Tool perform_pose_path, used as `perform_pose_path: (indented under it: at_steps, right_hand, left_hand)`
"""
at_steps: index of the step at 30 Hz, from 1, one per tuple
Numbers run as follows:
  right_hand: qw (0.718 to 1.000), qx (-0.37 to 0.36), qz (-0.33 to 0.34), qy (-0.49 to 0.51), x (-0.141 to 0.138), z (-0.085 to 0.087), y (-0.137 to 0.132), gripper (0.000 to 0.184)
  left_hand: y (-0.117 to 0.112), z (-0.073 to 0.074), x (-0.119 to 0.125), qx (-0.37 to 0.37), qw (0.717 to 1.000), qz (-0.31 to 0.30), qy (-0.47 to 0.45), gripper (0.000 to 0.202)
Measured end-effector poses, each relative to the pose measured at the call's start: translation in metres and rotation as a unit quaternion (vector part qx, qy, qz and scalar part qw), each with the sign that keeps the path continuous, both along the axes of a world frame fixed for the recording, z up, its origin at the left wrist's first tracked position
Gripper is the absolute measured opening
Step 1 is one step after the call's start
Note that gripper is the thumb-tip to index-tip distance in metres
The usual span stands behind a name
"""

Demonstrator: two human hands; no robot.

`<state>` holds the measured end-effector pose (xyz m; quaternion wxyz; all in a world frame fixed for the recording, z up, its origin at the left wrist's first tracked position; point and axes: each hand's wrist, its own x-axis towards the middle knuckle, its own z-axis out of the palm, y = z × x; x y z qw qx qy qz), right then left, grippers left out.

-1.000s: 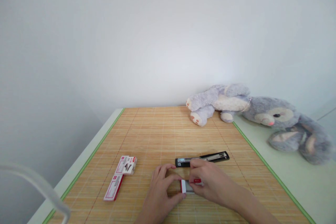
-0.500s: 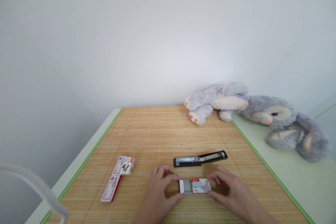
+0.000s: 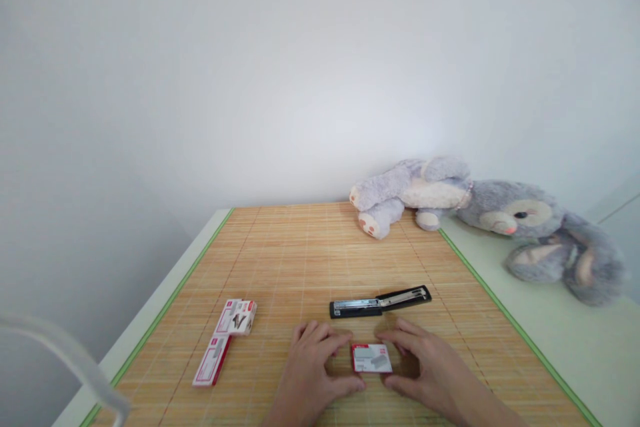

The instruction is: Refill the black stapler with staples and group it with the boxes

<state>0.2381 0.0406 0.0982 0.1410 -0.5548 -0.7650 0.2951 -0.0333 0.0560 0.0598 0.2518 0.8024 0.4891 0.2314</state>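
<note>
A small red-and-white staple box (image 3: 373,358) lies closed on the bamboo mat in front of me. My left hand (image 3: 320,367) is at its left end, thumb at the near edge and index finger at the far edge. Around the right end, thumb and index finger of my right hand (image 3: 425,360) hold it in the same way. Just beyond the box lies a black stapler (image 3: 380,302), folded open with its metal staple channel showing.
Two more red-and-white staple boxes (image 3: 213,360) lie at the left, with a smaller box bearing a stapler picture (image 3: 243,317) beside the farther one. A grey plush toy (image 3: 435,193) lies at the back right. A white curved cable-like object (image 3: 75,360) shows at lower left.
The staple box has been pushed shut: its clear gap and white left end have disappeared inside the sleeve. My hands have come closer together.
</note>
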Motion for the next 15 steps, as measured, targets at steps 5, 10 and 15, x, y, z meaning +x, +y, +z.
perform_pose_path:
  at_steps: [5,10,15]
  right_hand:
    - [0.999,0.028,-0.004,0.032,-0.013,0.01,0.004,0.038]
    - [0.997,0.065,0.036,0.032,-0.032,0.012,0.017,0.022]
    - [0.993,0.09,0.061,0.052,-0.036,0.009,0.021,0.022]
  left_hand:
    - [0.017,-0.007,-0.009,0.069,0.988,0.125,-0.051,0.037]
    - [0.048,-0.004,-0.008,0.057,0.995,0.078,-0.002,0.057]
    - [0.057,0.003,-0.003,0.033,0.999,0.037,0.021,0.036]
